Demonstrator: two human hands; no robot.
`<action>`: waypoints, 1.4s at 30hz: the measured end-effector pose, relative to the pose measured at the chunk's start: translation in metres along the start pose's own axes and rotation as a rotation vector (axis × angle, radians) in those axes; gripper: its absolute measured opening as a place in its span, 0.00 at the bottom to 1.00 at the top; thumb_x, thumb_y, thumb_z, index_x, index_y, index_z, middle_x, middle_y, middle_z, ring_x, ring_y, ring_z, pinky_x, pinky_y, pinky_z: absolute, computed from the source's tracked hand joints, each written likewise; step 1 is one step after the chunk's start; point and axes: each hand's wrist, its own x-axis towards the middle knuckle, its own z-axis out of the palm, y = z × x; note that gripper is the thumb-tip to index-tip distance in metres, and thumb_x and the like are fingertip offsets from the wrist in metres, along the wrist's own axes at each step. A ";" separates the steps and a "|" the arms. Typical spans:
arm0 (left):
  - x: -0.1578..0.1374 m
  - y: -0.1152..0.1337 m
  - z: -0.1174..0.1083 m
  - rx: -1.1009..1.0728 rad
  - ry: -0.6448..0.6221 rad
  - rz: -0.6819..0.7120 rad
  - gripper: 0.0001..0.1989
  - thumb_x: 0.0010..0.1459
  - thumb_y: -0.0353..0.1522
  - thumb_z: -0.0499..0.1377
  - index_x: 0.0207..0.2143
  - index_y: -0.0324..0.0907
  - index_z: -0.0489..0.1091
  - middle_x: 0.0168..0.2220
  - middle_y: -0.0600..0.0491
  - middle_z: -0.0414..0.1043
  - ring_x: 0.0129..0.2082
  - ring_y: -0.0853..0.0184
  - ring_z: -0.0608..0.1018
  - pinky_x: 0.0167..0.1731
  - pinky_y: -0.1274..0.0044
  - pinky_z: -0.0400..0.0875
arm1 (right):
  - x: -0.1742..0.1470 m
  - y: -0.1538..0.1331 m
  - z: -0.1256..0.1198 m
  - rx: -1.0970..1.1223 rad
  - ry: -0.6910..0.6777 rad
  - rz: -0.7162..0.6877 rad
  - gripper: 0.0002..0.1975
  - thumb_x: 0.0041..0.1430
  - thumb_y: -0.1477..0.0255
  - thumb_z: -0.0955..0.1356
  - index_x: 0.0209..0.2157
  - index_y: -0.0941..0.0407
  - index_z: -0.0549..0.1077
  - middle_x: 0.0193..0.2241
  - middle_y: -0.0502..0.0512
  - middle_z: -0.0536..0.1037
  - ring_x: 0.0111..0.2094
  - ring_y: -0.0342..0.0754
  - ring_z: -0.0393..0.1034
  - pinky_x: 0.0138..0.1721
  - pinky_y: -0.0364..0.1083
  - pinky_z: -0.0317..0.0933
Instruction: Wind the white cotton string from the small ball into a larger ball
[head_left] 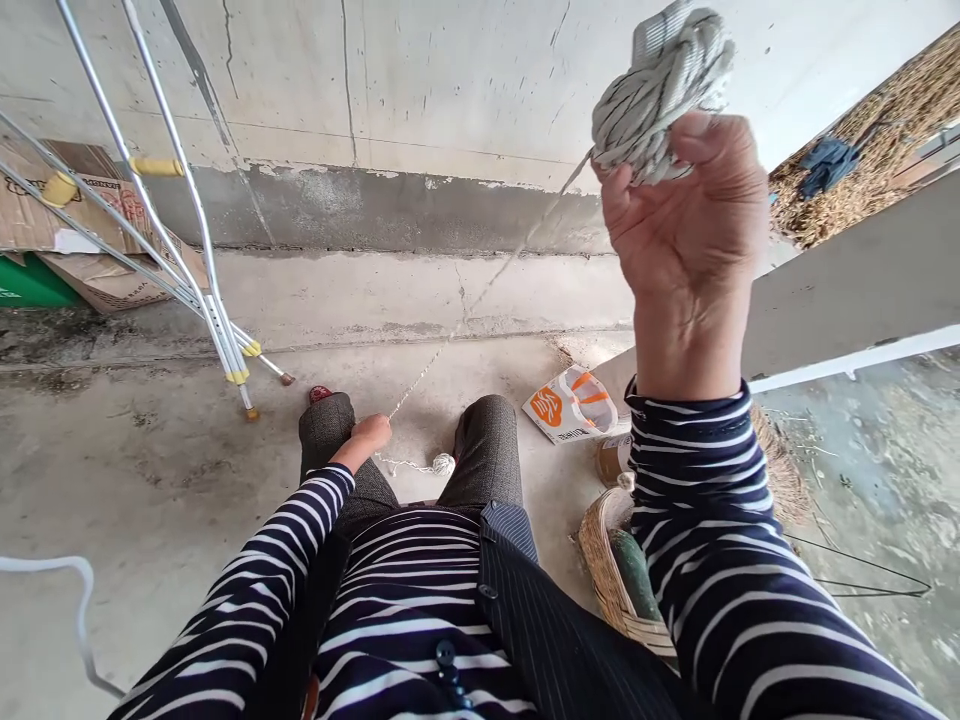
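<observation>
High at the upper right, my right hand (686,205) is closed around a bundle of whitish cord (660,95). A thin twisted strand (487,285) runs taut from the bundle down to the left. Its lower end meets my left hand (371,437), closed on it above my left knee. From that hand a loose length of strand trails to a small white ball of string (442,465), which lies between my legs beside the right thigh. The fingertips of my left hand are small and partly hidden.
Metal crutches (214,330) with yellow grips lean at the left, before cardboard boxes (97,240). At my right are a woven basket (600,560) holding a dark green object (634,575), a printed bag (570,405) and a brown container (613,458). A cracked wall (420,90) stands ahead.
</observation>
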 end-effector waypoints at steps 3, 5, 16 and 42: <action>0.006 0.010 -0.002 0.030 0.017 -0.069 0.09 0.54 0.30 0.68 0.39 0.40 0.78 0.43 0.39 0.79 0.46 0.49 0.81 0.46 0.65 0.73 | 0.001 0.018 0.013 0.062 -0.005 0.006 0.22 0.35 0.63 0.79 0.38 0.37 0.78 0.47 0.46 0.83 0.69 0.66 0.57 0.58 0.62 0.70; 0.010 0.024 -0.009 0.028 0.031 -0.057 0.14 0.53 0.29 0.66 0.44 0.42 0.78 0.47 0.40 0.80 0.47 0.50 0.81 0.46 0.66 0.73 | -0.002 0.036 0.025 0.072 -0.058 0.086 0.19 0.34 0.65 0.79 0.33 0.42 0.78 0.43 0.50 0.83 0.62 0.67 0.66 0.55 0.62 0.72; -0.004 0.182 -0.074 -0.418 0.295 0.739 0.20 0.62 0.45 0.61 0.45 0.38 0.76 0.48 0.47 0.80 0.52 0.57 0.79 0.54 0.71 0.69 | -0.014 0.116 0.056 0.133 -0.256 0.385 0.20 0.37 0.72 0.79 0.37 0.55 0.79 0.34 0.52 0.81 0.37 0.48 0.76 0.37 0.48 0.77; -0.060 0.091 -0.020 -0.342 0.011 0.376 0.19 0.64 0.42 0.54 0.30 0.42 0.78 0.37 0.48 0.82 0.46 0.57 0.81 0.53 0.71 0.70 | 0.032 0.079 0.010 0.166 0.037 0.158 0.20 0.37 0.65 0.80 0.36 0.47 0.77 0.41 0.50 0.84 0.61 0.59 0.64 0.63 0.59 0.63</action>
